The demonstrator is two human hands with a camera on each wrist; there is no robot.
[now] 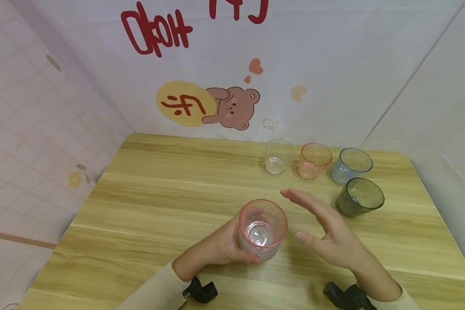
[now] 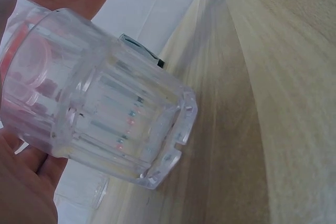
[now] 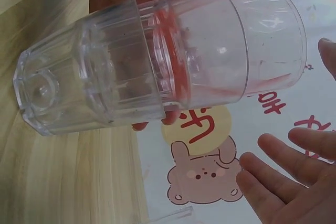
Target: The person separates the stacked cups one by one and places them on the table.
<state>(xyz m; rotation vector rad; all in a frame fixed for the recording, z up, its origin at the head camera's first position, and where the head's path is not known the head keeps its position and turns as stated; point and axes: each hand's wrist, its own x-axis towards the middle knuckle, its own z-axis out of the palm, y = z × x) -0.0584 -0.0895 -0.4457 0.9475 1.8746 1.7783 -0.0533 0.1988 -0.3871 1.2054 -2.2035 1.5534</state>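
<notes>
A stack of nested clear plastic cups is in my left hand, with the fingers and thumb curled round its side. The top rim is pinkish red. In the right wrist view the stacked cups show a faceted clear cup at the base and a red-tinted part further up. The stack's base is close to the tabletop; whether it touches cannot be told. My right hand hovers to the right of the stack, apart from it, its fingers fairly straight and holding nothing.
Toward the back right of the wooden table stand a clear cup, a red-rimmed cup and a blue cup. A dark grey-green cup sits nearer, beyond my right hand. A printed white backdrop rises behind the table.
</notes>
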